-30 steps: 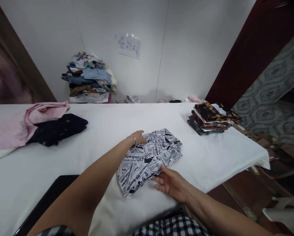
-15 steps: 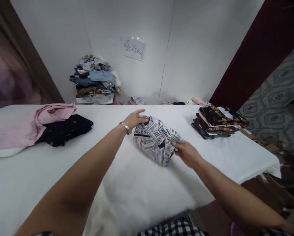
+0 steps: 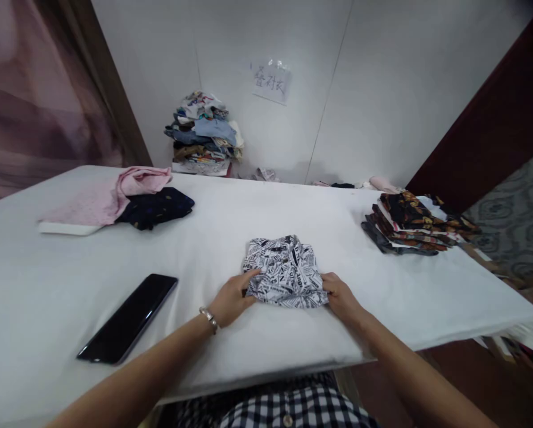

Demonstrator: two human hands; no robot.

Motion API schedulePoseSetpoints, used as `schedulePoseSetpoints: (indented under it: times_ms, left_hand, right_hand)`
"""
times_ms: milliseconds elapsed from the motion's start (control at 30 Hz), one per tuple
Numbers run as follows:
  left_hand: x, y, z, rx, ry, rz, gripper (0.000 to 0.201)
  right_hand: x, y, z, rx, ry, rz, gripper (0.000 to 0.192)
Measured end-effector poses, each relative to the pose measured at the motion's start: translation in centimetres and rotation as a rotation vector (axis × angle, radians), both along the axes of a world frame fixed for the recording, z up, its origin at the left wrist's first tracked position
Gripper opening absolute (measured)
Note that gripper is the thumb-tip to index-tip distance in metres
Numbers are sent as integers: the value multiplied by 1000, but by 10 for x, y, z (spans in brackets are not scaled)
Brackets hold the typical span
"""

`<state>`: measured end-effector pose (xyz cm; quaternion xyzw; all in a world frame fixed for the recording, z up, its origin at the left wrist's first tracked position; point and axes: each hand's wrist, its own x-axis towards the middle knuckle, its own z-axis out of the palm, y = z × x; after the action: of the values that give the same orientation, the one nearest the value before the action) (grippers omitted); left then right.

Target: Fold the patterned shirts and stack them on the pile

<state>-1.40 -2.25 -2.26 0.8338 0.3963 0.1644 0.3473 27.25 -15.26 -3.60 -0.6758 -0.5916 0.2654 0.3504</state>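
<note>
Hands flank newsprint shirt; phone left, folded stack right.

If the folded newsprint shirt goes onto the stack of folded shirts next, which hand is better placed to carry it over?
Probably the right hand: it grips the newsprint shirt on the side facing the stack; the left hand is opposite.

The newsprint-patterned shirt is thin matt cloth, creased. The table wears smooth matt white fabric. Near its left edge the phone shows glossy black glass.
</note>
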Motion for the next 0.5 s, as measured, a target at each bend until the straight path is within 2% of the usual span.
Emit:
schedulePoseSetpoints:
  times_ms: [100, 200, 267, 333, 400, 500]
  left_hand:
    - [-5, -15, -6, -49, 32, 40, 73]
    - [-5, -17, -2, -103, -15, 116, 80]
    - [-4, -14, -1, -162, -83, 203, 81]
    - [-2, -8, -2, -228, -144, 311, 77]
    - [3, 1, -1, -264, -161, 391, 75]
    - [17, 16, 4, -249, -95, 434, 74]
  right_hand:
    - [0, -9, -7, 33, -52, 89, 30]
    - [3, -10, 2, 12, 110, 93, 43]
    - [7, -8, 10, -25, 281, 14, 48]
    - [11, -2, 16, -49, 398, -136, 49]
    - [12, 10, 17, -40, 414, -265, 51]
    - [8, 35, 12, -54, 293, -297, 60]
